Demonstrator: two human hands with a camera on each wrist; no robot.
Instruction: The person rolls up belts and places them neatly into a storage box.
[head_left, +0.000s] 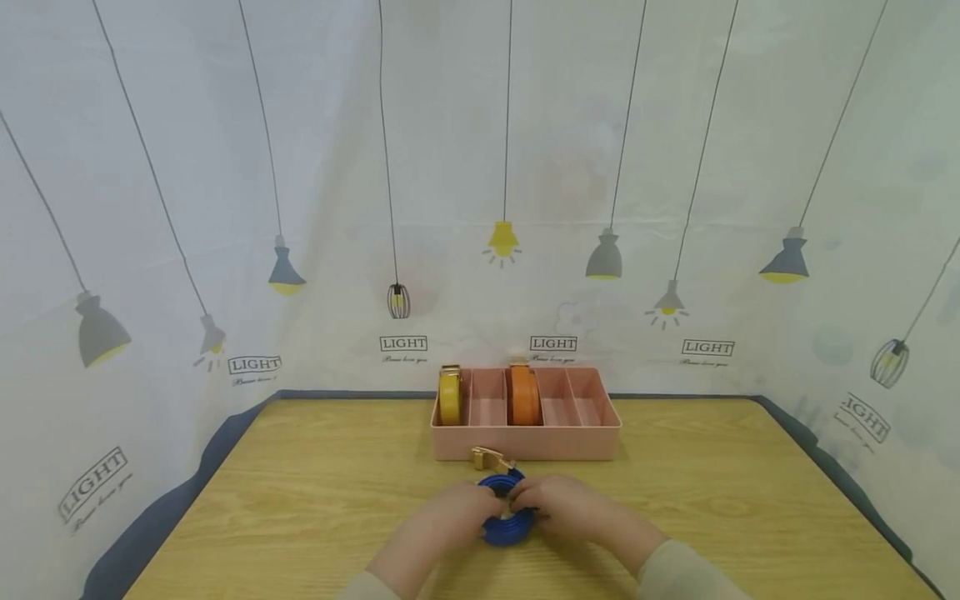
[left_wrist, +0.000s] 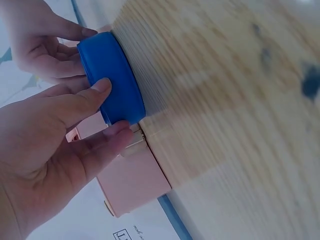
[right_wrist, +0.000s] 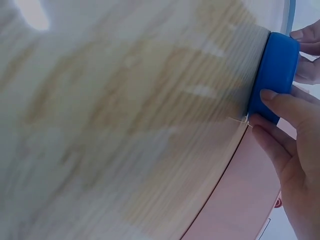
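On the wooden table lies a blue belt (head_left: 508, 533), rolled into a coil, its gold buckle (head_left: 489, 458) sticking out on the far side. My left hand (head_left: 468, 510) holds the coil from the left, thumb and fingers on its outer band in the left wrist view. From the other side my right hand (head_left: 558, 504) grips it, with the thumb (right_wrist: 270, 95) pressed on the blue band. Fingertips of both hands reach into the coil's middle, which they partly hide.
Just beyond the coil stands a pink divided box (head_left: 525, 443). A rolled yellow belt (head_left: 450, 400) sits in its leftmost compartment, a rolled orange belt (head_left: 524, 398) in the middle one. Behind the table (head_left: 315, 483) hangs a white curtain (head_left: 465, 125) printed with lamps.
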